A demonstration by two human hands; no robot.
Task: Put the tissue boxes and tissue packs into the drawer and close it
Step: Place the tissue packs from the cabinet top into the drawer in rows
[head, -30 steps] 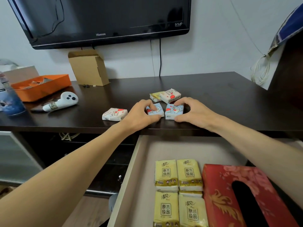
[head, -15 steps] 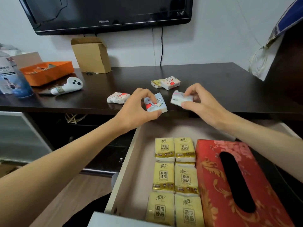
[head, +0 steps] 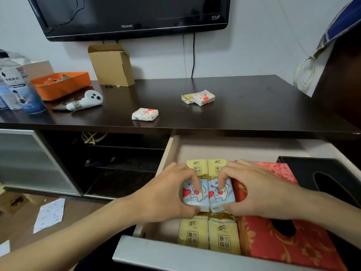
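Note:
The drawer (head: pixel 168 153) stands pulled out below the dark cabinet top (head: pixel 244 106). Inside it lie several yellow tissue packs (head: pixel 222 237), a red tissue box (head: pixel 277 245) and a black tissue box (head: pixel 322 173). My left hand (head: pixel 166 196) grips a blue cartoon tissue pack (head: pixel 195 196) and my right hand (head: pixel 257 192) grips a second blue pack (head: pixel 220 194). Both packs rest side by side on top of the yellow packs. On the cabinet top lie a white-and-red pack (head: pixel 145 114) and a pair of packs (head: pixel 199 97) further back.
On the cabinet's left are an orange tray (head: pixel 60 85), a white controller (head: pixel 86 100), a blue-labelled bottle (head: pixel 17 87) and an open cardboard box (head: pixel 111 65). A TV (head: pixel 132 14) hangs above. Papers (head: pixel 49 214) lie on the floor at left.
Both hands lifted the two blue packs off the cabinet top and brought them down into the drawer, onto the yellow packs.

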